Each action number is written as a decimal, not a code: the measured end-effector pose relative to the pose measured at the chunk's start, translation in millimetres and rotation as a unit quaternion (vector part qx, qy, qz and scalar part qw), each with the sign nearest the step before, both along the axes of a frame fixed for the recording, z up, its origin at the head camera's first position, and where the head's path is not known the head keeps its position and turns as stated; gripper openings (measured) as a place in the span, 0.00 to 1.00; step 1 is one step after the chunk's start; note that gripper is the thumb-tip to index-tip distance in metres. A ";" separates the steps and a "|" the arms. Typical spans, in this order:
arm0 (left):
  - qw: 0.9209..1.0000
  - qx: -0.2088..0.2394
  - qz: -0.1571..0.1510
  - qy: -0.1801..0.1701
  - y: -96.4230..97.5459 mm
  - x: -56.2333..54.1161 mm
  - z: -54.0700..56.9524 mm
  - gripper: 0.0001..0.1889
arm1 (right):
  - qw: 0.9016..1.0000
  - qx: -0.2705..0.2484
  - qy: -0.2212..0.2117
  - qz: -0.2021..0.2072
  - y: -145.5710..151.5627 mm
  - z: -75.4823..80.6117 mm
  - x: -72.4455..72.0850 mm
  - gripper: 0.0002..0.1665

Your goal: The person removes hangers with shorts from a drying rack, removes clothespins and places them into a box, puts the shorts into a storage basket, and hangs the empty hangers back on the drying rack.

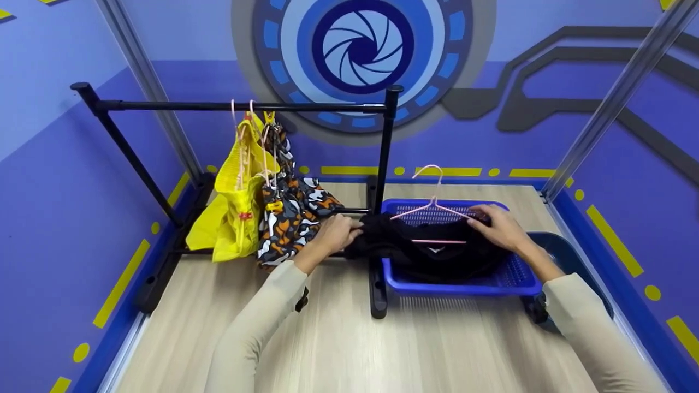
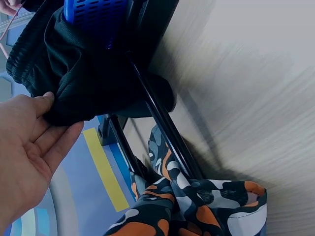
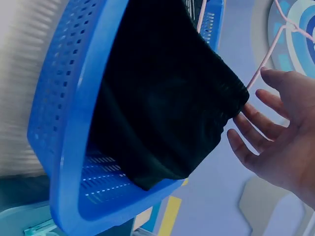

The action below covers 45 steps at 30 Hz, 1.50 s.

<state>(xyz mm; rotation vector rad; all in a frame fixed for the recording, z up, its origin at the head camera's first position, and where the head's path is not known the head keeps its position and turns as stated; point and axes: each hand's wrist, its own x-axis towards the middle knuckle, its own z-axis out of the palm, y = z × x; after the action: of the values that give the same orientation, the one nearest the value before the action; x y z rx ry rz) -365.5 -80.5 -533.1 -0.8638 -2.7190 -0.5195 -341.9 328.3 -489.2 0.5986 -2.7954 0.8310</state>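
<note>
Black shorts [image 1: 442, 262] with a gathered elastic waistband lie spread over a blue basket [image 1: 464, 288]. A pink hanger [image 1: 434, 203] stands in the waistband, its hook up and its lower bar showing across the opening. My left hand [image 1: 337, 233] pinches the shorts' left edge between thumb and fingers, as the left wrist view also shows with the black cloth [image 2: 78, 73]. At the opposite corner, my right hand [image 3: 280, 128] has its fingers spread and relaxed, fingertips touching the waistband [image 3: 238, 98] and thumb beside the hanger's arm. Inside the basket, the lower cloth is partly hidden.
Left of the basket stands a black clothes rack [image 1: 180, 106]. Yellow clothing [image 1: 235, 218] and camouflage-patterned clothing [image 1: 289, 218] hang from it on pink hangers. A dark teal bin [image 1: 573, 262] sits behind my right forearm. Blue walls enclose the wooden table [image 1: 349, 338].
</note>
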 end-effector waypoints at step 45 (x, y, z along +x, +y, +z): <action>0.965 0.216 0.054 -0.135 41.2 3.8 23.3 0.17 | 0.976 -0.024 -0.091 -0.198 20.6 6.5 24.7 0.20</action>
<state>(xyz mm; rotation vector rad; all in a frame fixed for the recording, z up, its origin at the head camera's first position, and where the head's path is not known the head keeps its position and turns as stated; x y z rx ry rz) -361.7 -39.3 -509.8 -0.5588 -2.6948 -1.2281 -317.2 348.8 -482.7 -0.0521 -2.8958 0.8974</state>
